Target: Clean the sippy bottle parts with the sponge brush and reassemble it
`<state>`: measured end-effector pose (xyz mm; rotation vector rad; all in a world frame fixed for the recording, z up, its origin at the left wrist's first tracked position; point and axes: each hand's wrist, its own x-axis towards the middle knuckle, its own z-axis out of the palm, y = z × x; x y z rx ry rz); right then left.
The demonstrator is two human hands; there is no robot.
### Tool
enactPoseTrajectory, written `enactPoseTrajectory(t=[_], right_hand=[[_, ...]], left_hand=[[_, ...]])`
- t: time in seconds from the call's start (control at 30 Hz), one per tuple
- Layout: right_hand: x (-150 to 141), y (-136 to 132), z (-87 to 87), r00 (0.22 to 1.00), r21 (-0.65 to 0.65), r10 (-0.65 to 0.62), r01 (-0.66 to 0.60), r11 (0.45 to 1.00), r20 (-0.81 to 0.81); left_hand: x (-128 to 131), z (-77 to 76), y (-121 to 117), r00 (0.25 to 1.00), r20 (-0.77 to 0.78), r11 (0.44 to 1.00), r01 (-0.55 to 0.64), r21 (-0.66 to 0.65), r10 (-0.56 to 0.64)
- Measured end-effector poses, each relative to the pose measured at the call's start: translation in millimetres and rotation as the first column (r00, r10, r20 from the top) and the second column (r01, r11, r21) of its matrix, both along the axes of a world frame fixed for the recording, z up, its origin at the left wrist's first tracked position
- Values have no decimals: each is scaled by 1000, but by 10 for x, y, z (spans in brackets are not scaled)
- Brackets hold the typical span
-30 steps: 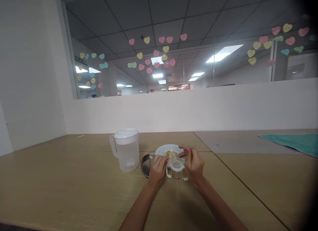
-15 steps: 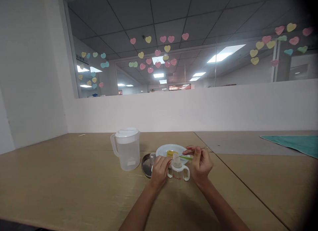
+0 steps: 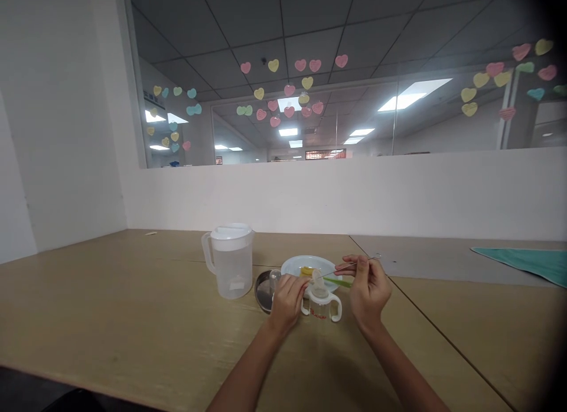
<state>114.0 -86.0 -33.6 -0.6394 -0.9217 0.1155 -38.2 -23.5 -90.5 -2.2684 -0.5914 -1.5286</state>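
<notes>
In my right hand (image 3: 371, 288) a thin metal wire tool (image 3: 339, 268) is pinched between thumb and fingers; a small loop shows at its upper right end, and its other end points toward my left hand. My left hand (image 3: 289, 298) is closed in a pinch beside the clear teat (image 3: 318, 278) of a baby bottle; what lies between the fingertips is hidden. Below the teat stands the clear bottle (image 3: 321, 310), upright on the table, with two white handles and red print. Right behind is a pale plate (image 3: 290, 265) holding yellow pieces (image 3: 306, 271) and a green-handled item (image 3: 339, 281).
A lidded translucent pitcher (image 3: 233, 267) stands left of my hands. Beside it, a round metal tray (image 3: 262, 291) holds a clear cap (image 3: 274, 278), partly behind my left hand. A teal cloth (image 3: 522, 264) lies far right. A white wall with a window borders the table.
The camera view has shifted slightly. My right hand has drawn a little to the right with the wire tool, and more of the tool shows. My left hand stays beside the teat.
</notes>
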Motion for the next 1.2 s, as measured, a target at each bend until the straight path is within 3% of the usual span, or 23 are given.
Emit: enactPoseTrajectory(t=[0.27, 0.5, 0.8, 0.97, 1.2], right_hand=[[-82, 49, -153, 979, 100, -41, 21, 995, 198], [-79, 33, -179, 918, 233, -196, 118, 965, 345], [38, -49, 5, 991, 190, -109, 94, 977, 73], [25, -48, 20, 998, 146, -45, 39, 989, 36], [224, 127, 79, 969, 22, -11, 17, 1000, -247]], left_hand=[[-11, 36, -70, 988, -23, 987, -157, -34, 156], [-17, -3, 11, 995, 14, 995, -102, 2, 102], [-74, -74, 90, 982, 123, 977, -118, -175, 141], [-56, -71, 71, 985, 109, 982, -117, -150, 134], [-33, -47, 67, 984, 34, 984, -176, 2, 176]])
